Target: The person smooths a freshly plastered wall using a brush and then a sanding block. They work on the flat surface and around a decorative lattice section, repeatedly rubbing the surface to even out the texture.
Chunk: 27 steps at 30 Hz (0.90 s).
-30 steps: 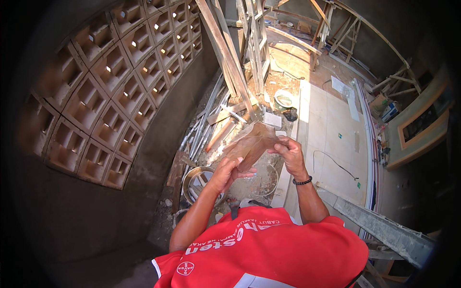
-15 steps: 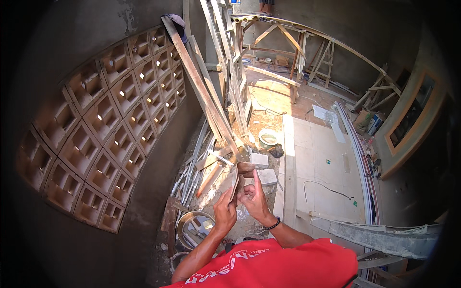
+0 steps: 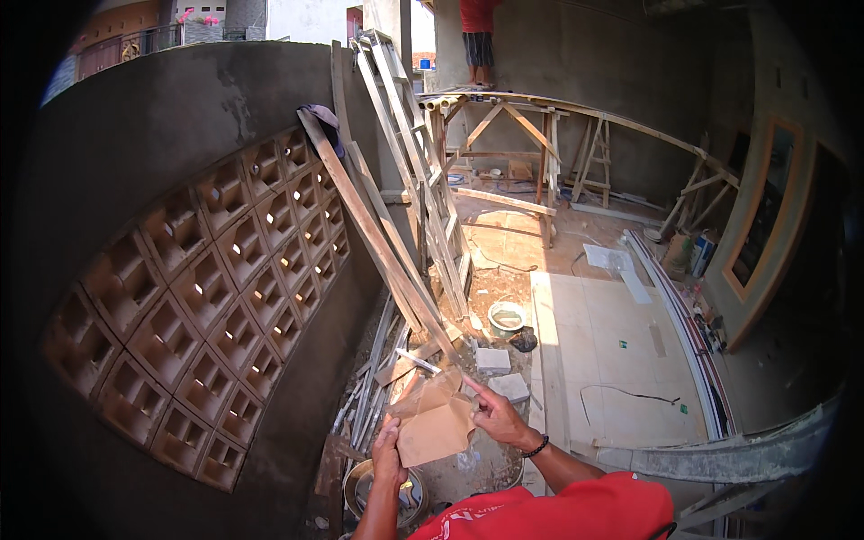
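Note:
A creased tan sheet, which looks like paper or sandpaper [image 3: 438,427], is spread in front of me, its flat face turned up. My left hand [image 3: 389,457] pinches the sheet's left edge between thumb and fingers. At the right edge is my right hand [image 3: 502,419], its index finger stretched along the upper corner and the other fingers curled against the sheet. A dark beaded bracelet [image 3: 536,445] circles my right wrist. Below the sheet, a round metal basin [image 3: 416,513] is partly hidden by my left forearm.
Long planks [image 3: 373,229] and a ladder [image 3: 409,135] lean beside the pierced block wall [image 3: 202,292]. Pale blocks [image 3: 492,361] and a bucket [image 3: 507,315] stand ahead. Someone in shorts [image 3: 478,45] stands on the far wooden scaffold [image 3: 630,117]. Metal channels [image 3: 675,333] lie at right.
The folded sheet has been opened out flat, and my hands have moved apart. My view has tilted up, so more of the far scaffold and the person on it show.

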Tool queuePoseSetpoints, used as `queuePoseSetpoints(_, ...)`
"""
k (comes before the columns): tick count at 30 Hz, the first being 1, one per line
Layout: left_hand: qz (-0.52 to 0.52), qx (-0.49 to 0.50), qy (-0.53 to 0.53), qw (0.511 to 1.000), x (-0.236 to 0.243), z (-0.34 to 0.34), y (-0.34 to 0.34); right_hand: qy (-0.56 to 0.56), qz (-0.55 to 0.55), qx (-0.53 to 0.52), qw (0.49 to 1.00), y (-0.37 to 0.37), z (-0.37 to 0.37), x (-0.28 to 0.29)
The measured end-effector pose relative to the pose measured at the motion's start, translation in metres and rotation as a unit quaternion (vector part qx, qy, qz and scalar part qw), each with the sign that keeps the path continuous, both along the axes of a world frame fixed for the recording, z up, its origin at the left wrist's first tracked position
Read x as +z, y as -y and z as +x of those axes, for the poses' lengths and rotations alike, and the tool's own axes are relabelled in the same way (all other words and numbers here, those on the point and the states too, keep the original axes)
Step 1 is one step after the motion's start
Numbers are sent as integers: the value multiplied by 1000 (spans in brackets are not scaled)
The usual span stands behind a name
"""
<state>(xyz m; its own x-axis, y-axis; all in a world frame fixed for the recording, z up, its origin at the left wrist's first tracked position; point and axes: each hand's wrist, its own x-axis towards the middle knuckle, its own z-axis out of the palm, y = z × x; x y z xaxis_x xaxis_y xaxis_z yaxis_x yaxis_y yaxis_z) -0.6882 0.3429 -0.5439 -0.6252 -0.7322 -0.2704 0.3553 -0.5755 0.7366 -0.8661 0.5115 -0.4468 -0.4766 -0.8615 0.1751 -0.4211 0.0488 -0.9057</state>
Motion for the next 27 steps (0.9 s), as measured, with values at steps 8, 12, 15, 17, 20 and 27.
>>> queuePoseSetpoints(8, 44, -69, -57, 995, -5, 8, 3, 216, -123, 20, 969, -3, -5, 8)
queuePoseSetpoints(12, 6, -114, -71, 991, 10, 2, -6, 407, -205, 41, 889, 0, -17, -6)
queuePoseSetpoints(15, 7, -109, -83, 991, 30, -5, -16, 453, -232, 4, 861, 2, -24, -9)
queuePoseSetpoints(17, -4, -84, -86, 993, 36, -14, -23, 439, -224, -22, 870, -1, -40, -28)
queuePoseSetpoints(20, -63, -69, -53, 994, 21, -32, -22, 14, -79, -253, 964, 1, -49, -51)
queuePoseSetpoints(27, -309, 26, 116, 944, 51, -55, -45, -145, 19, -144, 979, -8, -10, -25)
